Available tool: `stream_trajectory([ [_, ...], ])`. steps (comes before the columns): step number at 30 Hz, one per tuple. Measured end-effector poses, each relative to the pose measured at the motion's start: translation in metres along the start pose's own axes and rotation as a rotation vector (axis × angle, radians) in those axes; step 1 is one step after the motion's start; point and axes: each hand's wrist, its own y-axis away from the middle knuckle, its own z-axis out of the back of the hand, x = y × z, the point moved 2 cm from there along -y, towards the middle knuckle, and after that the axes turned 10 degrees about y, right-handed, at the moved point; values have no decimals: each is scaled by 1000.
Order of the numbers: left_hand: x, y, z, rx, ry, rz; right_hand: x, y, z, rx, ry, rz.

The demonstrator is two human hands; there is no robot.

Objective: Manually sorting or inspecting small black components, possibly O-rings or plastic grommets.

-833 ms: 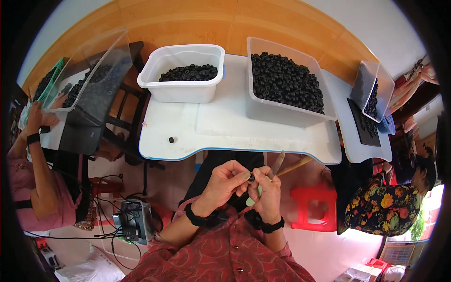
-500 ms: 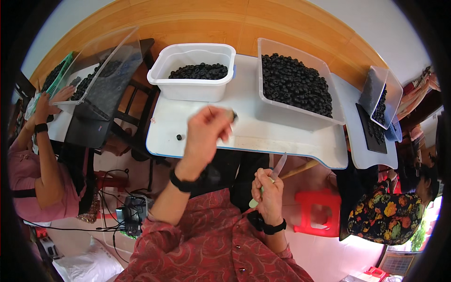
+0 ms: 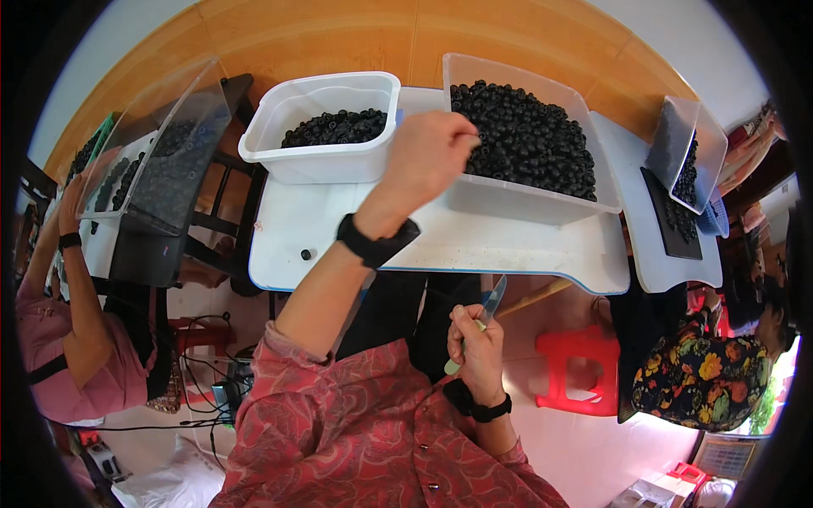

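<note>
Left hand [image 3: 428,159] (grip unclear) shifted to translucent bin [image 3: 527,201], near 1 white tub [image 3: 326,167]; right hand [image 3: 480,345] clasps knife [image 3: 495,295].

Your head cam looks down and forward from your head, wide fisheye, edges bending at the rim. You get left hand [image 3: 430,159] and right hand [image 3: 477,349] close, white table [image 3: 500,244], wood panel [image 3: 339,41] arcing across top.
</note>
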Motion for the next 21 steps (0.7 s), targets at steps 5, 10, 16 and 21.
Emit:
stream_trajectory([
  [5, -15, -22, -36, 183, -405, -165, -4, -3, 4, -25, 38, -15],
  [10, 2, -32, -58, 393, -357, -76, -5, -5, 4, -33, 61, -13],
  [16, -3, -33, -57, 389, -269, -38, -2, -7, 5, -33, 103, -37],
  [21, -3, -28, -49, 369, -192, -100, -5, -7, 5, -25, 126, -47],
])
